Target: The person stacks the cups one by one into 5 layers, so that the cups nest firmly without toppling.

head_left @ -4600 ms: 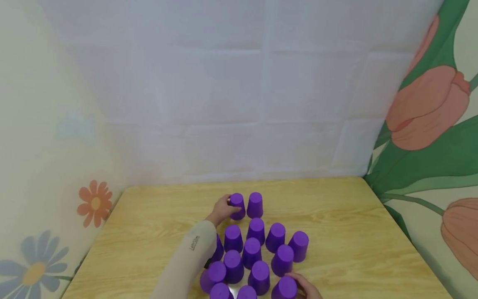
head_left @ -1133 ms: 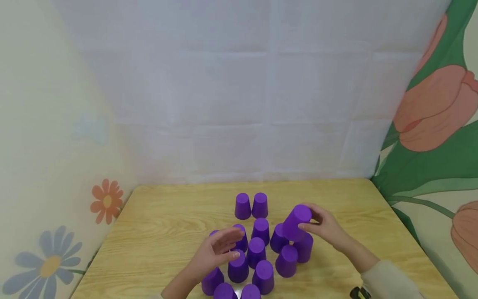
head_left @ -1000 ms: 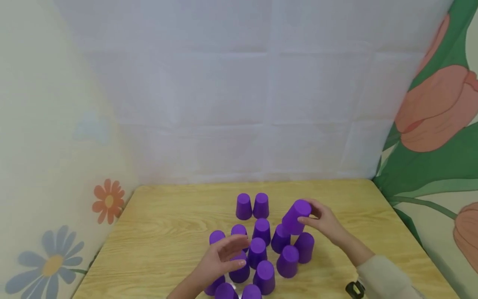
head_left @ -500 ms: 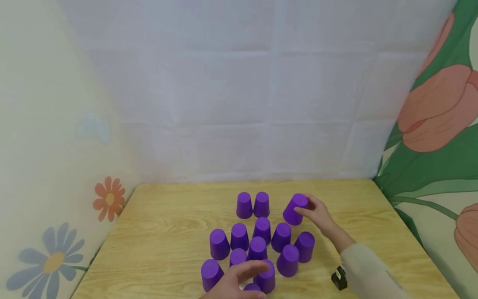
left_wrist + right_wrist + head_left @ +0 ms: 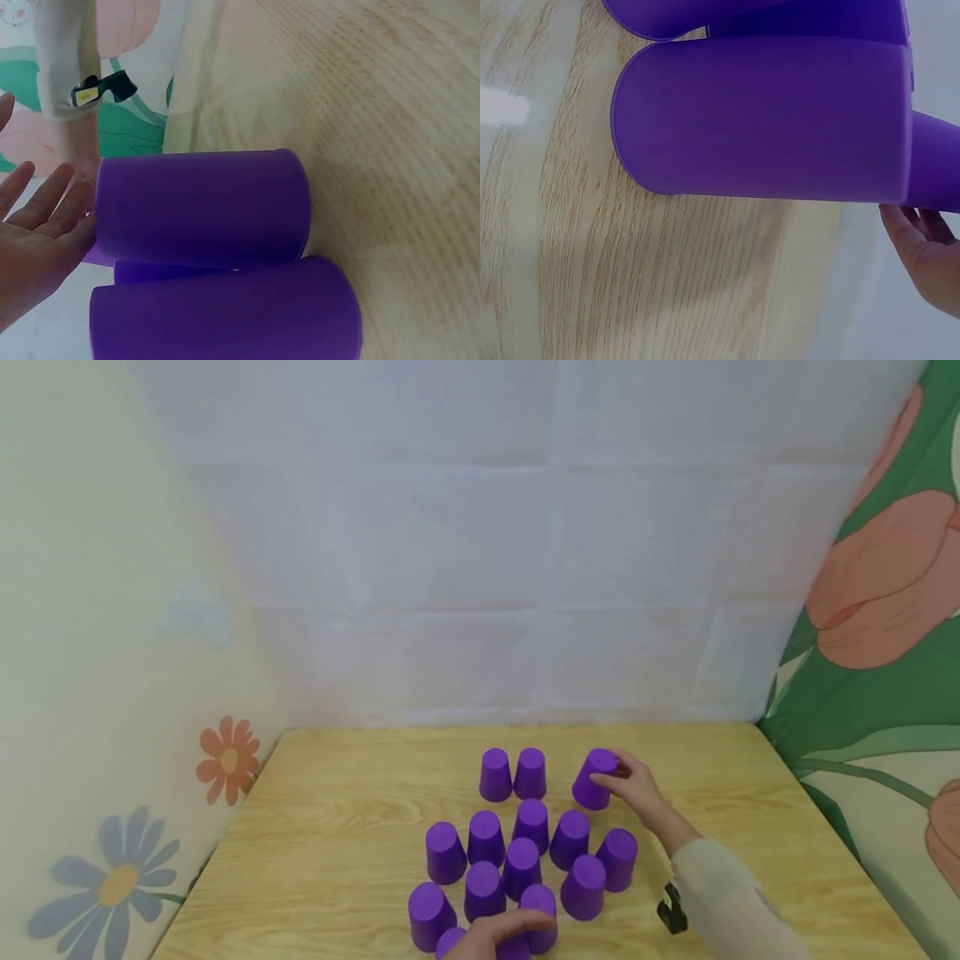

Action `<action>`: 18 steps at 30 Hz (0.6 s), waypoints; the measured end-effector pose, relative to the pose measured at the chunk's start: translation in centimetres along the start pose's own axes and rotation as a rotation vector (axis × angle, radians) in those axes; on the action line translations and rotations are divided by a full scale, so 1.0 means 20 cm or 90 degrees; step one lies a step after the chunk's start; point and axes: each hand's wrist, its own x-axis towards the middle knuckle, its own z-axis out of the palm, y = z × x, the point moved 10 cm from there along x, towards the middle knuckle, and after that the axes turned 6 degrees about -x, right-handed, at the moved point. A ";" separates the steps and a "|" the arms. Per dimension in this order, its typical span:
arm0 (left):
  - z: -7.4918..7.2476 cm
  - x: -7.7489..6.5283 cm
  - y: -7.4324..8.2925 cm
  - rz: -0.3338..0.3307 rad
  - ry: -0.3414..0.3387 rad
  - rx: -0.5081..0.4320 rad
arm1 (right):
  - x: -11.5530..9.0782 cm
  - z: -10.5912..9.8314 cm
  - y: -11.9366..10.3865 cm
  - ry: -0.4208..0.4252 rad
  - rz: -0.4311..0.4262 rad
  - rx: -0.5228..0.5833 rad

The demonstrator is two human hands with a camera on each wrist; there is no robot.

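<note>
Purple cups stand upside down in a loose cluster on the wooden table. My right hand (image 5: 633, 787) pinches one cup (image 5: 594, 781) by its upper part, right of the two back cups (image 5: 495, 775). That held cup leans a little to the right; I cannot tell whether its rim touches the table. In the right wrist view, a standing cup (image 5: 765, 120) hides part of the held cup (image 5: 936, 161). My left hand (image 5: 495, 939) is over the front cups, holding nothing. The left wrist view shows its fingers relaxed beside a cup (image 5: 202, 206).
A cup (image 5: 618, 860) stands at the cluster's right side, near my right forearm. The wooden table (image 5: 322, 827) extends to both sides. Behind it hangs a white cloth (image 5: 450, 543), with a flower-painted wall (image 5: 877, 585) on the right.
My left hand has let go of a back-row cup and drawn back to the front. My right hand has carried a front-right cup over the others to the back right and lowered it.
</note>
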 end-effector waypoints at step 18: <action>-0.01 0.00 -0.05 0.009 0.041 0.016 | 0.09 0.05 0.13 0.007 0.079 -0.042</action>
